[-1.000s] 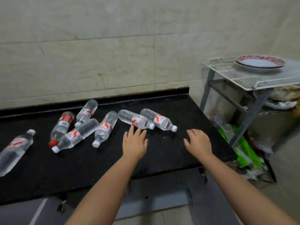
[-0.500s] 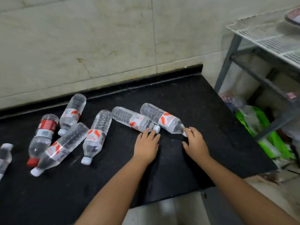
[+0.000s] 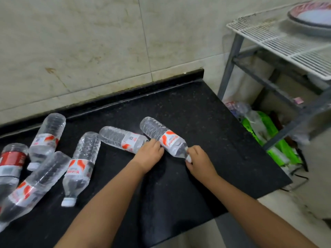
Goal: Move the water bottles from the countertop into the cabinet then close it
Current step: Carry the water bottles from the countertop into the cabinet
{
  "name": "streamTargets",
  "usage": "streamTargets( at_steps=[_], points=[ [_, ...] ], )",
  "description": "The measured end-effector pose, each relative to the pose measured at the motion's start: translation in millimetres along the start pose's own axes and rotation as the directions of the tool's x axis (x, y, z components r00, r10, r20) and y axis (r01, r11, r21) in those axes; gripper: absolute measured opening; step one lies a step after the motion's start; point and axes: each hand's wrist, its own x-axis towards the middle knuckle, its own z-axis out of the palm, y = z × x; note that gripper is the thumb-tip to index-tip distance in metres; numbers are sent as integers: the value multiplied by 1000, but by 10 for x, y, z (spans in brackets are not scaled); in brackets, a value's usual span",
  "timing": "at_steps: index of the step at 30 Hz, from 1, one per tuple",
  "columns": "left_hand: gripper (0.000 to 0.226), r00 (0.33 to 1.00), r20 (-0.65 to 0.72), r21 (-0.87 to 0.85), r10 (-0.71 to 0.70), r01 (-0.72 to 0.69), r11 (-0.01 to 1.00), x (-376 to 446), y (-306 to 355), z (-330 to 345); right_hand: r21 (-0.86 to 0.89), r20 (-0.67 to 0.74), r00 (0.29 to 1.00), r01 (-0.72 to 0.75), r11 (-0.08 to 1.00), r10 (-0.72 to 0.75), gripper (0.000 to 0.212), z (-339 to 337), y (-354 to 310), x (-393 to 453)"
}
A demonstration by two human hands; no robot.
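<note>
Several clear water bottles with orange-and-white labels lie on their sides on the black countertop (image 3: pixel 206 122). My right hand (image 3: pixel 200 162) is closed around the cap end of the rightmost bottle (image 3: pixel 164 137). My left hand (image 3: pixel 148 154) curls over the neck end of the bottle beside it (image 3: pixel 121 138). To the left lie three more white-capped bottles: one pointing toward me (image 3: pixel 82 163), one near the wall (image 3: pixel 47 136), one at the front left (image 3: pixel 34 185). A red-labelled bottle (image 3: pixel 11 160) lies at the far left. The cabinet is out of view.
A tiled wall (image 3: pixel 89 42) backs the counter. To the right stands a grey metal rack (image 3: pixel 268 68) with a white wire shelf and a red-rimmed plate (image 3: pixel 311 15) on top. Green and clear plastic bags (image 3: pixel 265 129) lie on the floor under the rack.
Both hands have reached forward and closed on the neck ends of the two rightmost bottles. The camera has moved closer and tilted down.
</note>
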Motion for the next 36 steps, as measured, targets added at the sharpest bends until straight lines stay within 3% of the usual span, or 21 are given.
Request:
streamTargets(
  at_steps=[3, 5, 7, 9, 11, 13, 15, 20, 24, 27, 31, 36],
  points=[
    [45, 999, -46, -8, -24, 24, 1000, -202, -61, -210, 4, -36, 991, 131, 991, -131, 20, -147, -37, -68],
    [49, 984, -169, 20, -56, 61, 998, -410, -135, -388, -42, -91, 965, 244, 969, -247, 12, -341, -143, -92],
    [45, 946, -301, 22, -121, 134, 991, -659, -223, -571, -80, -164, 914, 362, 929, -371, 24, -562, -290, -62],
    [27, 906, -348, -72, -243, 232, 970, -965, -295, -712, -126, -198, 866, 442, 888, -459, 27, -777, -505, -21],
    [29, 856, -275, -259, -437, 372, 891, -1283, -270, -901, -156, -191, 840, 485, 860, -508, 27, -951, -741, -17],
    [31, 775, -184, -430, -605, 490, 759, -1556, -168, -1064, -145, -134, 875, 447, 883, -465, 24, -1094, -974, -86],
    [34, 761, -56, -498, -646, 539, 679, -1755, 21, -1212, -132, -94, 917, 375, 918, -388, 22, -1171, -1128, -196],
    [39, 844, 2, -505, -536, 464, 728, -2223, 438, -1331, -101, 39, 959, 283, 954, -281, 30, -1297, -1327, -818],
    [35, 857, -23, -529, -514, 426, 734, -2788, 699, -1363, -11, 84, 970, 229, 973, -227, 26, -1296, -1429, -1511],
    [36, 841, -56, -531, -538, 431, 730, -3221, 904, -1385, 56, 130, 975, 173, 983, -179, 30, -1261, -1546, -2068],
    [42, 822, -50, -509, -567, 468, 723, -3683, 1177, -1336, 48, 225, 971, 76, 996, -85, 20, -1172, -1697, -2677],
    [40, 796, 24, -551, -605, 516, 656, -3981, 1478, -1107, 48, 356, 933, 34, 998, -49, 14, -959, -1726, -3147]
  ],
)
